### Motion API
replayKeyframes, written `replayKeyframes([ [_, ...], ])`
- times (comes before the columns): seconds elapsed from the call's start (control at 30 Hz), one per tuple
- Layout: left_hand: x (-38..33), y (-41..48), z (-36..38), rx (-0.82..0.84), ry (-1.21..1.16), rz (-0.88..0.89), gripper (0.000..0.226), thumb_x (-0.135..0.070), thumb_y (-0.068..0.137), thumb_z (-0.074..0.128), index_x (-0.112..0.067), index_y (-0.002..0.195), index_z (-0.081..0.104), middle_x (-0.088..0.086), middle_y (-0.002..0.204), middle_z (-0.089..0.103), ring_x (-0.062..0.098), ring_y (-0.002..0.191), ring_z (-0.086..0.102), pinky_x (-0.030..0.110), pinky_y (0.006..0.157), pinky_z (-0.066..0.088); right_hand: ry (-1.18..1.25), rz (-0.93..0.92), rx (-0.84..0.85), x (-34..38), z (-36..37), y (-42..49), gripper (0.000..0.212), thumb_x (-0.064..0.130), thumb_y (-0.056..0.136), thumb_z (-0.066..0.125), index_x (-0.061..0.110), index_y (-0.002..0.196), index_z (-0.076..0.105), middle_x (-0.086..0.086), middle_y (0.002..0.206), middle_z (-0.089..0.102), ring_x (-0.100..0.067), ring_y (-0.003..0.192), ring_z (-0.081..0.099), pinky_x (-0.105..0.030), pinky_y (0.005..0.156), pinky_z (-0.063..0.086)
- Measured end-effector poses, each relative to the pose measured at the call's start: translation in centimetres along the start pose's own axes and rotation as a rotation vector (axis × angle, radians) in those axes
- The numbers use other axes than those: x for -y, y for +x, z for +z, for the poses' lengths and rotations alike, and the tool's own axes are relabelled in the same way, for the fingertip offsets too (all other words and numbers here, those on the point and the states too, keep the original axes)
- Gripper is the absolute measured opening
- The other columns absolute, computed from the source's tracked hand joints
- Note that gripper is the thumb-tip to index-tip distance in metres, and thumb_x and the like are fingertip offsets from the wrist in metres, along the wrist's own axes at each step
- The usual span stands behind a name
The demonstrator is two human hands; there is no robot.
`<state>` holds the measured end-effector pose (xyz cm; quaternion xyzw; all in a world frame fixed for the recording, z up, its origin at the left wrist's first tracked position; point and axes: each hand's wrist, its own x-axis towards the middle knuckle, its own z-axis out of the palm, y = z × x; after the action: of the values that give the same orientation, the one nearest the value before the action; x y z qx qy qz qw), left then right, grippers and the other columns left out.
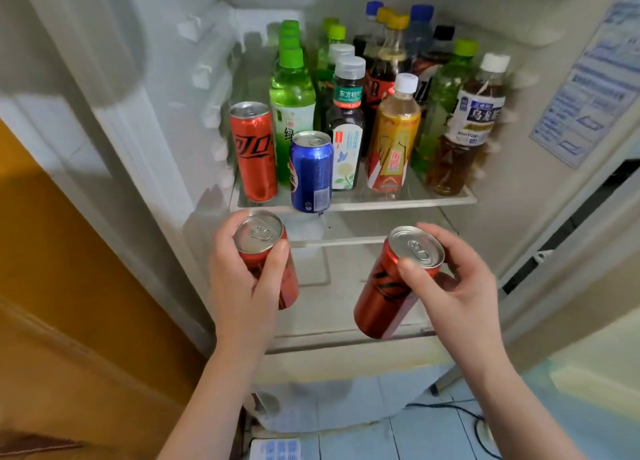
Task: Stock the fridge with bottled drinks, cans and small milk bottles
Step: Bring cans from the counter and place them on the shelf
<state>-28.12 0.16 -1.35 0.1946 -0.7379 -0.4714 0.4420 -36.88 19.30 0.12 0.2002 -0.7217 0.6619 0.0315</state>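
My left hand [242, 283] grips a slim red can [287, 279] upright, just below the front edge of the fridge shelf [433, 201]. My right hand [453, 286] holds a second slim red can [384, 300], tilted with its top toward me. On the shelf stand a red can [254, 151] at the left, a blue can [311, 172] at the front edge, and several bottles: green [292, 99], dark with a white label [346, 127], yellow-labelled tea [393, 141] and brown tea [464, 130].
The open fridge door [588, 96] with a printed sticker stands at the right. A lower glass shelf [346, 241] lies behind both hands. An orange wall [52, 251] is at the left. A black cable [481, 428] runs over the tiled floor.
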Motion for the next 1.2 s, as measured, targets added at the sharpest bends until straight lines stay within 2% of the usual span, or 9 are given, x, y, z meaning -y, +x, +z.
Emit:
replayKeyframes([
  [0.17, 0.1, 4.3, 1.5, -0.108, 0.075, 0.019, 0.039, -0.055, 0.075, 0.050, -0.060, 0.109, 0.032, -0.047, 0.104, 0.040, -0.010, 0.104, 0.048, -0.003, 0.079, 0.035, 0.075, -0.073, -0.024, 0.5, 1.4, 3.8, 0.042, 0.046, 0.065, 0.067, 0.035, 0.106, 0.065, 0.019, 0.102, 0.068, 0.000, 0.093, 0.062, -0.007, 0.073, 0.046],
  [0.37, 0.3, 9.4, 2.9, -0.196, 0.125, 0.133, 0.037, -0.044, 0.078, 0.054, -0.045, 0.111, 0.035, -0.040, 0.103, 0.042, -0.011, 0.098, 0.047, 0.009, 0.087, 0.036, 0.166, -0.098, -0.039, 0.4, 2.1, 6.9, 0.033, 0.043, 0.066, 0.067, 0.040, 0.099, 0.066, 0.019, 0.100, 0.069, 0.002, 0.092, 0.063, -0.006, 0.071, 0.046],
  [0.5, 0.8, 11.0, 4.0, -0.221, 0.121, 0.148, 0.038, -0.037, 0.080, 0.057, -0.033, 0.113, 0.038, -0.028, 0.106, 0.042, 0.004, 0.100, 0.047, 0.024, 0.092, 0.040, 0.185, -0.078, -0.038, -0.4, 2.2, 8.4, 0.032, 0.034, 0.068, 0.071, 0.035, 0.100, 0.067, 0.017, 0.101, 0.069, 0.002, 0.092, 0.063, -0.007, 0.073, 0.046],
  [0.6, 1.2, 11.6, 4.9, -0.265, 0.083, 0.098, 0.053, -0.033, 0.082, 0.059, -0.015, 0.127, 0.038, -0.008, 0.120, 0.044, 0.014, 0.113, 0.046, 0.028, 0.101, 0.038, 0.186, -0.066, -0.055, -1.0, 2.2, 9.1, 0.031, 0.027, 0.070, 0.069, 0.034, 0.100, 0.066, 0.018, 0.100, 0.069, 0.004, 0.092, 0.063, -0.006, 0.073, 0.046],
  [0.7, 1.6, 12.1, 5.7, -0.311, 0.065, 0.097, 0.064, -0.033, 0.082, 0.058, -0.001, 0.132, 0.035, 0.011, 0.130, 0.043, 0.025, 0.120, 0.045, 0.041, 0.106, 0.036, 0.186, -0.059, -0.057, -1.5, 2.2, 9.5, 0.032, 0.020, 0.073, 0.074, 0.033, 0.101, 0.066, 0.023, 0.098, 0.069, 0.008, 0.089, 0.062, -0.005, 0.071, 0.045],
  [0.77, 1.7, 12.5, 6.1, -0.344, 0.066, 0.120, 0.062, -0.032, 0.082, 0.058, 0.002, 0.129, 0.038, 0.012, 0.128, 0.044, 0.023, 0.119, 0.044, 0.038, 0.106, 0.035, 0.187, -0.049, -0.044, -1.8, 2.3, 9.7, 0.033, 0.011, 0.077, 0.074, 0.030, 0.103, 0.066, 0.023, 0.098, 0.068, 0.008, 0.088, 0.062, -0.005, 0.070, 0.046],
  [0.9, 2.4, 13.4, 6.6, -0.382, 0.135, 0.282, 0.050, -0.027, 0.083, 0.059, 0.004, 0.120, 0.046, 0.005, 0.121, 0.045, 0.010, 0.112, 0.041, 0.018, 0.102, 0.030, 0.190, -0.036, -0.035, -1.9, 2.4, 9.8, 0.032, 0.010, 0.077, 0.071, 0.029, 0.102, 0.066, 0.025, 0.095, 0.068, 0.008, 0.087, 0.062, -0.004, 0.068, 0.045],
  [1.03, 3.1, 15.0, 7.0, -0.393, 0.195, 0.368, 0.039, -0.022, 0.083, 0.059, 0.006, 0.109, 0.051, 0.018, 0.116, 0.054, 0.022, 0.110, 0.047, 0.025, 0.101, 0.033, 0.209, -0.019, -0.054, -1.8, 2.4, 9.6, 0.032, 0.011, 0.077, 0.072, 0.032, 0.100, 0.066, 0.024, 0.095, 0.068, 0.008, 0.085, 0.062, -0.005, 0.067, 0.046],
  [1.2, 3.6, 16.1, 7.7, -0.403, 0.258, 0.322, 0.039, -0.018, 0.082, 0.059, 0.005, 0.112, 0.052, 0.019, 0.122, 0.053, 0.029, 0.115, 0.048, 0.030, 0.103, 0.032, 0.190, -0.018, -0.050, -1.7, 2.2, 9.3, 0.032, 0.010, 0.076, 0.072, 0.027, 0.102, 0.066, 0.021, 0.094, 0.069, 0.005, 0.086, 0.063, -0.007, 0.067, 0.047],
])
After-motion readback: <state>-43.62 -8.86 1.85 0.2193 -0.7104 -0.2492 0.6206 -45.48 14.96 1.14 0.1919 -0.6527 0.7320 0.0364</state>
